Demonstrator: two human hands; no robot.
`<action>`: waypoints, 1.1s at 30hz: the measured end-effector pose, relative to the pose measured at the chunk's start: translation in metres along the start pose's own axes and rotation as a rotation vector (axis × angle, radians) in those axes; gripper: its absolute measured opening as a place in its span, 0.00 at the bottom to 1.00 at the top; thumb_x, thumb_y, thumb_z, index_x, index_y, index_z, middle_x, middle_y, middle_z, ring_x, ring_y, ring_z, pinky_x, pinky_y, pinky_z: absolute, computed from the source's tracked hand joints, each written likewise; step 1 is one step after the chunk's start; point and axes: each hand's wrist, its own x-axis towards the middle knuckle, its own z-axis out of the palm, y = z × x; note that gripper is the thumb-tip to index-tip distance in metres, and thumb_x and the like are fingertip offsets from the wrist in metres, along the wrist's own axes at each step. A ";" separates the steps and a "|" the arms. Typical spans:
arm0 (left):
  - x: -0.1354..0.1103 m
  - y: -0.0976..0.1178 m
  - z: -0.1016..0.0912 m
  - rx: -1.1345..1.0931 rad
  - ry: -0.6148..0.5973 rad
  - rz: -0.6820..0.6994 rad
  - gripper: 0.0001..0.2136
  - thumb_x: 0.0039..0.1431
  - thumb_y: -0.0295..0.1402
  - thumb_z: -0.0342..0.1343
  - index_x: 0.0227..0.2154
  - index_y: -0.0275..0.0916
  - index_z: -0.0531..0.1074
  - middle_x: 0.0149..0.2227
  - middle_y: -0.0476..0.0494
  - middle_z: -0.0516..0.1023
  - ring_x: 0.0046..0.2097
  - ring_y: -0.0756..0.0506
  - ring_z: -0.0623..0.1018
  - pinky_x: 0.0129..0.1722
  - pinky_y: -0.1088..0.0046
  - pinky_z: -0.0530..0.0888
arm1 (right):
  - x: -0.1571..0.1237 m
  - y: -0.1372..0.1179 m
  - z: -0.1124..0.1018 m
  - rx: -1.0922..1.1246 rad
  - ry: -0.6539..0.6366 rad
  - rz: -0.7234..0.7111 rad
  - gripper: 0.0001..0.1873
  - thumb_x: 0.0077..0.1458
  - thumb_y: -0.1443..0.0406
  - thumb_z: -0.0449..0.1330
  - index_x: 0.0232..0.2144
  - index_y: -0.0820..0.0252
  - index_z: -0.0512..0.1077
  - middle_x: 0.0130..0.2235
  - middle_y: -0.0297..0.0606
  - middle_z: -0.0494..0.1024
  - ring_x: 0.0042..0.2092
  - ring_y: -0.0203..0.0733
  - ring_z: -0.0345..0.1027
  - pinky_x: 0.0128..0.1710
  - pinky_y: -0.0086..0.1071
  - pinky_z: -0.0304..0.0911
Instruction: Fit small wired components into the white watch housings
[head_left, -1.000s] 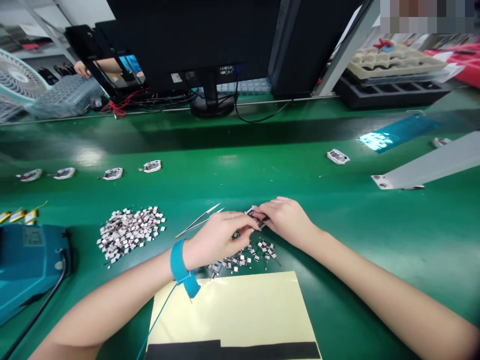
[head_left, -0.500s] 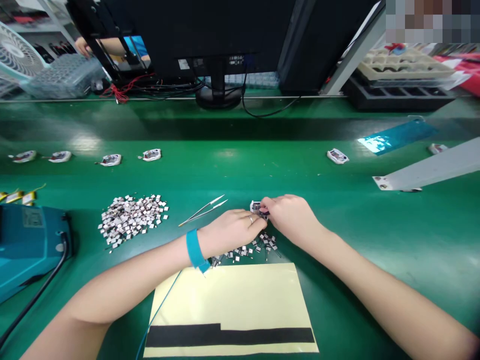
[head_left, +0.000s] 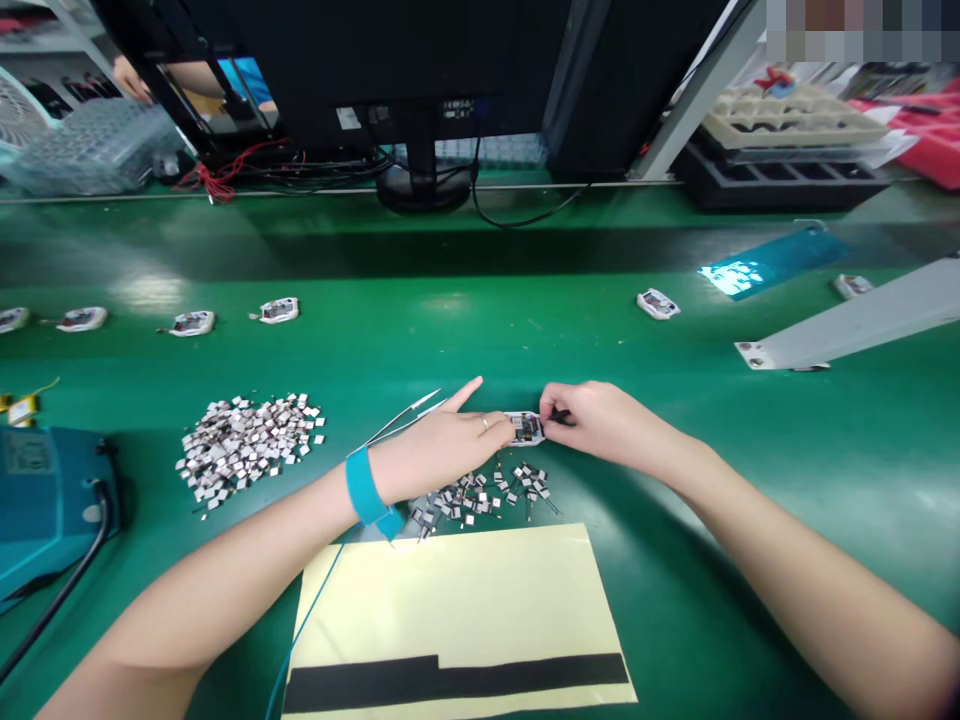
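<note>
Small white casing [head_left: 527,429], open side up, dark electronics [head_left: 525,427] exposed inside. Sits roughly level on green bench [head_left: 450,345], slightly right of centre, long axis left-to-right; left end hidden.

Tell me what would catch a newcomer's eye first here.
The eye probably lands first on the left hand, with its bright teal wristband, and the right hand, at opposite ends of a small white device in the middle. Next come the heap of small silvery parts to the left and the black monitor at the top.
</note>
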 end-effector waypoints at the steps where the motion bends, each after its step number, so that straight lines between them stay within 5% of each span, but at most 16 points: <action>1: 0.000 -0.001 0.001 -0.054 0.015 -0.017 0.09 0.59 0.21 0.38 0.35 0.35 0.62 0.35 0.48 0.70 0.38 0.51 0.72 0.56 0.58 0.57 | -0.002 0.003 0.002 0.034 0.011 0.000 0.09 0.50 0.63 0.53 0.35 0.57 0.68 0.25 0.31 0.73 0.25 0.33 0.65 0.23 0.24 0.53; 4: 0.004 -0.001 0.002 -0.156 0.100 -0.108 0.06 0.59 0.27 0.42 0.34 0.35 0.64 0.37 0.45 0.68 0.40 0.50 0.70 0.44 0.70 0.69 | -0.009 0.010 0.012 0.182 0.055 -0.035 0.21 0.49 0.58 0.56 0.46 0.55 0.63 0.29 0.31 0.74 0.28 0.33 0.67 0.25 0.23 0.57; 8: 0.010 0.001 0.006 -0.201 0.209 -0.187 0.07 0.59 0.29 0.44 0.35 0.36 0.67 0.33 0.47 0.70 0.36 0.51 0.71 0.35 0.75 0.71 | -0.011 0.010 0.031 0.260 0.170 -0.084 0.23 0.46 0.56 0.59 0.45 0.54 0.66 0.30 0.33 0.75 0.29 0.35 0.67 0.29 0.25 0.59; 14: 0.012 -0.003 0.017 0.168 0.152 -0.002 0.09 0.59 0.27 0.43 0.35 0.32 0.68 0.35 0.41 0.72 0.38 0.46 0.73 0.37 0.70 0.72 | -0.007 0.009 0.041 0.237 0.252 -0.066 0.23 0.42 0.53 0.60 0.41 0.54 0.69 0.22 0.31 0.72 0.25 0.34 0.64 0.25 0.25 0.55; 19: 0.008 -0.001 0.013 0.113 0.315 -0.033 0.08 0.59 0.29 0.45 0.38 0.35 0.67 0.36 0.46 0.73 0.37 0.50 0.73 0.38 0.76 0.72 | -0.014 0.000 0.040 0.381 0.369 -0.038 0.18 0.46 0.53 0.57 0.39 0.54 0.71 0.21 0.30 0.69 0.23 0.30 0.62 0.24 0.23 0.53; 27: -0.049 -0.014 -0.005 -0.043 0.235 -0.466 0.07 0.58 0.32 0.46 0.34 0.36 0.67 0.45 0.42 0.71 0.48 0.45 0.71 0.45 0.67 0.70 | -0.008 -0.002 0.046 0.192 0.319 -0.005 0.25 0.43 0.51 0.59 0.43 0.54 0.69 0.20 0.31 0.69 0.22 0.34 0.62 0.22 0.25 0.51; 33: -0.068 -0.013 0.007 -0.261 0.235 -0.438 0.06 0.57 0.30 0.48 0.34 0.37 0.68 0.42 0.44 0.72 0.44 0.49 0.72 0.44 0.72 0.70 | 0.004 -0.001 0.043 0.206 0.353 0.067 0.22 0.45 0.53 0.58 0.42 0.54 0.70 0.18 0.30 0.70 0.20 0.33 0.62 0.21 0.24 0.50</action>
